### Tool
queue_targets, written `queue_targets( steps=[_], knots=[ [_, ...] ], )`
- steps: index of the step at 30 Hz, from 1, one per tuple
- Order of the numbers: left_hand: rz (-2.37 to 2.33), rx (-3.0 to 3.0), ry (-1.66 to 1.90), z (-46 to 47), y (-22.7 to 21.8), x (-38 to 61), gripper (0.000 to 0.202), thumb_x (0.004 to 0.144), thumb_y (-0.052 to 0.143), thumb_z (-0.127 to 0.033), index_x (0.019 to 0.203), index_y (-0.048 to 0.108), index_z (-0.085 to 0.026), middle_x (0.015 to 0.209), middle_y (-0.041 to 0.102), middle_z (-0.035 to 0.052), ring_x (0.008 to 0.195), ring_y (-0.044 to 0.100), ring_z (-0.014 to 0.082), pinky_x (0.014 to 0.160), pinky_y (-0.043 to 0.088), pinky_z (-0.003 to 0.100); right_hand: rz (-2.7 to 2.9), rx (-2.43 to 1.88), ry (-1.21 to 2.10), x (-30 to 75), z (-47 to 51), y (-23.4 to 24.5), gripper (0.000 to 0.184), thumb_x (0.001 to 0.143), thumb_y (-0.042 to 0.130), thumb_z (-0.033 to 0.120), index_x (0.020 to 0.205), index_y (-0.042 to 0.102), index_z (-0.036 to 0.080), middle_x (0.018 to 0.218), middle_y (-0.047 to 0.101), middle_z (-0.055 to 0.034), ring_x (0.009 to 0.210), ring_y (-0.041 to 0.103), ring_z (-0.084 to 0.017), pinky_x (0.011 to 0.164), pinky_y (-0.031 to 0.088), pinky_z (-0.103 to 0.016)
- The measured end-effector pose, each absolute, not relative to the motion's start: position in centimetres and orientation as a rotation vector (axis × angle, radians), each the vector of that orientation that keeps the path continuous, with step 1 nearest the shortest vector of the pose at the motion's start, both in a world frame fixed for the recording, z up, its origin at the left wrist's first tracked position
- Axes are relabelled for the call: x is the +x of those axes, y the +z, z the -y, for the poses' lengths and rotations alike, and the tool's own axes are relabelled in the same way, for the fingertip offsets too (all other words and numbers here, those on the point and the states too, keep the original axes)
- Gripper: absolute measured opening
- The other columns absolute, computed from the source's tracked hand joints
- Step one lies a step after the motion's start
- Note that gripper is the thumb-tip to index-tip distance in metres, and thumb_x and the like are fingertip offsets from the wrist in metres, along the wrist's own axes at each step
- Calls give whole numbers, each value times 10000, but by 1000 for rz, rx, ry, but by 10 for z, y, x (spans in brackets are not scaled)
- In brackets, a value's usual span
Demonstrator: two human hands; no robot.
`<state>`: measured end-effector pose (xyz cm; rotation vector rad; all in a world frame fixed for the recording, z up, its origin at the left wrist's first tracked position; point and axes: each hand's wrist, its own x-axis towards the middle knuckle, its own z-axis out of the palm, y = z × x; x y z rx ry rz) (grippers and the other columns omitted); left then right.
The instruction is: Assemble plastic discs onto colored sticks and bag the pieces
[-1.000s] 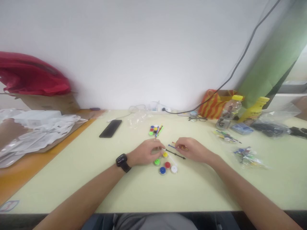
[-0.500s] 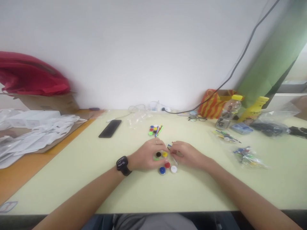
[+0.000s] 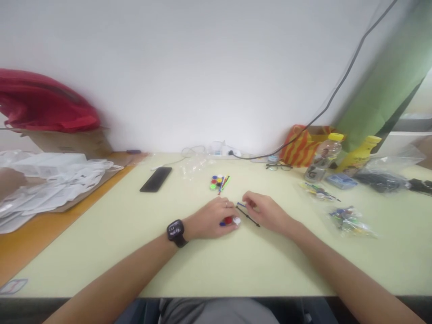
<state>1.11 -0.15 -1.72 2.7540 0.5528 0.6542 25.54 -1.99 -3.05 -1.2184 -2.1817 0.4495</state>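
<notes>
My left hand point(image 3: 215, 218) lies on the table with its fingers curled around a cluster of small round plastic discs. A white disc point(image 3: 236, 221), a red disc point(image 3: 228, 220) and part of a blue disc point(image 3: 222, 223) show between thumb and fingers; the palm may hide more. To the right, my right hand point(image 3: 265, 210) has bent fingers, and whatever is in them is hidden. Just beside its fingertips are a thin black stick point(image 3: 248, 216), lying slantwise, and a short blue stick point(image 3: 240, 204).
Farther back sits a group of coloured discs and sticks point(image 3: 218, 182). A phone point(image 3: 155, 179) lies to the left. At right are a bag of coloured parts point(image 3: 349, 221), a clear bottle point(image 3: 324, 157) and glasses point(image 3: 278, 167). White packaging point(image 3: 60, 180) covers the left side.
The discs are gathered closer under my left hand; the yellow and black ones are now hidden. My right hand has shifted right, and the black stick now shows between the hands.
</notes>
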Motion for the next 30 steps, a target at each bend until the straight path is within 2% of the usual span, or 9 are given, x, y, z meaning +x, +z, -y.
queue_targets(
  steps=[3, 7, 10, 14, 19, 22, 26, 30],
  knots=[
    [-618, 2715, 691, -4, -16, 4, 101, 904, 690, -291, 952, 697, -202, 897, 691, 59, 928, 623, 230, 963, 453, 385, 2120, -1209, 476, 256, 17, -33, 261, 958, 507, 184, 1204, 546, 264, 858, 671, 0, 700, 636, -169, 682, 488, -294],
    [-690, 2586, 783, -1, -14, 3, 154, 872, 712, -277, 1010, 698, -210, 975, 692, 74, 1016, 609, 248, 968, 476, 397, 2055, -1135, 516, 256, 16, -32, 305, 978, 513, 231, 1279, 526, 273, 878, 670, -9, 718, 661, -176, 713, 528, -312],
    [-729, 2434, 847, 4, -13, 7, 156, 872, 701, -263, 1017, 691, -208, 1013, 685, 76, 970, 624, 223, 877, 518, 353, 1994, -1071, 567, 255, 18, -27, 285, 975, 535, 250, 1258, 521, 270, 883, 658, -8, 748, 663, -174, 723, 538, -309],
    [-735, 2180, 883, 6, -12, 12, 118, 885, 702, -275, 960, 681, -186, 922, 692, 49, 814, 625, 166, 747, 532, 289, 1888, -1012, 651, 251, 23, -20, 182, 971, 570, 279, 1144, 522, 250, 930, 639, -25, 816, 653, -178, 726, 536, -304],
    [-729, 1850, 911, 1, -16, 15, 236, 866, 752, -341, 989, 693, -149, 816, 696, 46, 676, 644, 139, 649, 563, 276, 1772, -1000, 747, 247, 25, -18, 149, 1037, 490, 353, 1098, 555, 234, 994, 606, -52, 871, 616, -184, 796, 525, -334],
    [-733, 1721, 929, -1, -19, 17, 339, 817, 805, -379, 1030, 692, -140, 802, 709, 56, 648, 662, 147, 588, 582, 273, 1695, -955, 831, 246, 24, -18, 169, 1056, 463, 393, 1096, 533, 245, 930, 552, -28, 827, 573, -174, 757, 506, -316],
    [-762, 1689, 987, -3, -20, 18, 367, 789, 830, -397, 1035, 708, -154, 894, 739, 81, 747, 710, 182, 633, 621, 295, 1657, -898, 926, 244, 26, -16, 185, 1060, 463, 432, 1083, 508, 254, 914, 512, -17, 809, 531, -169, 734, 478, -303],
    [-789, 1720, 1022, -5, -18, 18, 338, 796, 830, -351, 1054, 722, -161, 965, 753, 86, 834, 730, 191, 781, 633, 329, 1665, -891, 953, 241, 30, -14, 224, 1059, 461, 464, 1106, 522, 254, 931, 521, -30, 859, 526, -183, 785, 472, -318]
  ],
)
